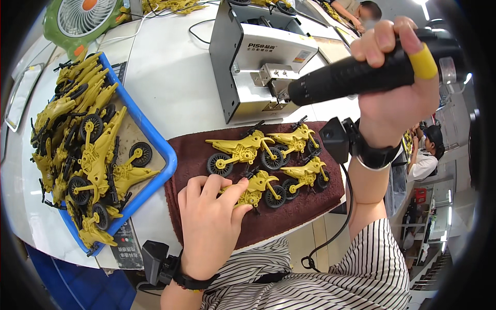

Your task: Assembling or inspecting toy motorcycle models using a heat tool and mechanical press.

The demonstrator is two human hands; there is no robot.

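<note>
My right hand, with yellow tape around one finger, is wrapped around a black electric screwdriver. The driver's nose meets the front of a metal screw feeder; its bit tip is hidden. Spread over a yellow toy motorcycle, my left hand keeps thumb and index finger on its body and covers its rear part. That toy lies on a brown cloth. Three others rest there on their sides: one toy motorcycle behind my left hand, another far right, a third near right.
At the left, a blue tray is heaped with yellow toy motorcycles. A green fan stands at the far left. A black cable hangs from my right wrist device. Other people work at the right and far back.
</note>
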